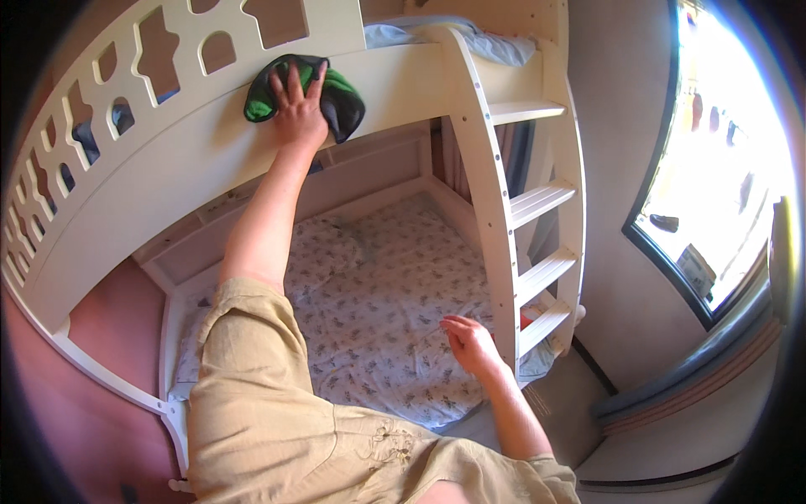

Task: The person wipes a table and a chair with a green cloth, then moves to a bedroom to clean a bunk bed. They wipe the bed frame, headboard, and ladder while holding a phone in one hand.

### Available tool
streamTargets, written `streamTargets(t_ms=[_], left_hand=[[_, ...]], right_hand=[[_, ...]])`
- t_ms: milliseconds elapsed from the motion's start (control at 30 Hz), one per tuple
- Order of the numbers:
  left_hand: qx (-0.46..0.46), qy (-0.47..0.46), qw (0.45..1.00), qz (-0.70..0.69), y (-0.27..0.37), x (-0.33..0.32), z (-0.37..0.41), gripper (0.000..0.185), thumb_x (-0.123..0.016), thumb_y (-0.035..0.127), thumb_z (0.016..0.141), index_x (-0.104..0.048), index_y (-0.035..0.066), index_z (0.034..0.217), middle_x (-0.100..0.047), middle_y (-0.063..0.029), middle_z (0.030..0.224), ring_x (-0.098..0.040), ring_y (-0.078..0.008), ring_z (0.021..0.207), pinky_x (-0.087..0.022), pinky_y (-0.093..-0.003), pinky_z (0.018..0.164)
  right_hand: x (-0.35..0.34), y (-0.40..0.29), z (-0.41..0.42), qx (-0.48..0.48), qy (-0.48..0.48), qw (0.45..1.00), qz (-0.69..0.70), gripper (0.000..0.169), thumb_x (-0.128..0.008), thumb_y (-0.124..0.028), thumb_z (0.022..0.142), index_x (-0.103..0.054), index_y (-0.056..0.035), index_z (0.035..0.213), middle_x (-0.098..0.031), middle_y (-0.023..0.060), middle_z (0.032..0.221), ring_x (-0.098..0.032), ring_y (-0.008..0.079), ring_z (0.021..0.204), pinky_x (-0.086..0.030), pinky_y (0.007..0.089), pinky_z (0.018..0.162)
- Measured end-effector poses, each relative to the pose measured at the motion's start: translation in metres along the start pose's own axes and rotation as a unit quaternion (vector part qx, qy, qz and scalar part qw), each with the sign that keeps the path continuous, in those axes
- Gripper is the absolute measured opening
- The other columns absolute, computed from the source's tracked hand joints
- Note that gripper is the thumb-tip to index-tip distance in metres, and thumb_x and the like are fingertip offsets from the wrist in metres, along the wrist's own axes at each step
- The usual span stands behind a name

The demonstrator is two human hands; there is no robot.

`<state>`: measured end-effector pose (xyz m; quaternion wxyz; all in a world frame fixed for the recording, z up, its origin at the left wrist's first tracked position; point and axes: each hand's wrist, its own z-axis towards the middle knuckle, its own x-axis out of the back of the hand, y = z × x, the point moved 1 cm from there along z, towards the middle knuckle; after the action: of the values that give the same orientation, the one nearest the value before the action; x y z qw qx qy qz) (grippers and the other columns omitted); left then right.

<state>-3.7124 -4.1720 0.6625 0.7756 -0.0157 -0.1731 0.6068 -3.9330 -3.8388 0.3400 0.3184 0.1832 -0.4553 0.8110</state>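
My left hand (301, 116) is raised, its fingers spread over a green and black cloth (343, 101). It presses the cloth flat against the cream side board (397, 79) of a bunk bed's upper bunk, just below the cut-out guard rail (189, 63). Lower down, my right hand (471, 343) hangs in front of the lower bunk with loosely bent fingers, and no object shows in it. Behind it lies a mattress with a floral sheet (390, 283). The bunk ladder (497, 183) stands to the right of the cloth.
Flat ladder steps (543, 203) rise at the right side of the bed. Pale bedding (504, 47) lies on the upper bunk. A bright, dark-framed window (724, 157) is in the right wall, with a rolled or folded curtain (686, 372) below it. A curved white bed rail (107, 365) runs along the left.
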Motion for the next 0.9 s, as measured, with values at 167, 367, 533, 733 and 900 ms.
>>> streamTargets(t_ms=[167, 367, 533, 733, 900], left_hand=[[-0.013, -0.011, 0.995, -0.099, 0.054, -0.015, 0.015, 0.074, -0.052, 0.005, 0.088, -0.042, 0.042, 0.151, -0.029, -0.0099, 0.162, -0.020, -0.0496, 0.148, -0.045, -0.0531, 0.109], [-0.095, -0.110, 0.980, -0.135, 0.109, -0.051, 0.005, 0.060, -0.054, 0.003, 0.087, -0.061, 0.034, 0.138, -0.026, 0.0008, 0.166, -0.010, -0.0295, 0.156, -0.047, -0.0472, 0.109], [-0.170, -0.065, 0.973, -0.144, 0.135, -0.069, 0.014, 0.057, -0.051, 0.005, 0.088, -0.061, 0.032, 0.138, -0.027, 0.0009, 0.165, -0.016, -0.0281, 0.155, -0.037, -0.0496, 0.116], [-0.115, -0.095, 0.987, -0.057, 0.161, -0.072, 0.085, 0.062, -0.052, 0.014, 0.092, -0.044, 0.029, 0.151, -0.023, 0.0006, 0.166, -0.014, -0.0340, 0.155, -0.044, -0.0595, 0.106], [-0.096, 0.036, 0.993, -0.053, 0.196, -0.089, 0.082, 0.063, -0.053, 0.023, 0.096, -0.035, 0.019, 0.156, -0.017, -0.0063, 0.168, -0.006, -0.0424, 0.154, -0.046, -0.0577, 0.105]], right_hand=[[0.043, 0.002, 0.041, 0.039, -0.010, 0.996, -0.076, 0.029, -0.059, 0.001, 0.088, -0.070, -0.0019, 0.115, -0.068, 0.0202, 0.121, -0.066, 0.0383, 0.111, -0.056, 0.0414, 0.093], [0.091, -0.016, 0.122, 0.098, 0.035, 0.989, -0.109, 0.037, -0.058, 0.004, 0.087, -0.064, -0.0011, 0.123, -0.059, 0.0236, 0.135, -0.061, 0.0412, 0.119, -0.053, 0.0447, 0.097], [0.128, -0.027, 0.218, 0.228, 0.085, 0.951, -0.191, 0.045, -0.057, 0.001, 0.087, -0.059, -0.0028, 0.132, -0.052, 0.0224, 0.144, -0.051, 0.0396, 0.131, -0.046, 0.0463, 0.106], [0.176, -0.004, 0.334, 0.306, 0.234, 0.875, -0.295, 0.054, -0.053, -0.004, 0.085, -0.050, 0.0106, 0.136, -0.046, 0.0237, 0.149, -0.042, 0.0380, 0.140, -0.033, 0.0474, 0.118], [0.160, 0.032, 0.382, 0.284, 0.268, 0.876, -0.282, 0.063, -0.053, -0.005, 0.087, -0.038, 0.0097, 0.147, -0.030, 0.0229, 0.160, -0.025, 0.0366, 0.151, -0.022, 0.0467, 0.124]])
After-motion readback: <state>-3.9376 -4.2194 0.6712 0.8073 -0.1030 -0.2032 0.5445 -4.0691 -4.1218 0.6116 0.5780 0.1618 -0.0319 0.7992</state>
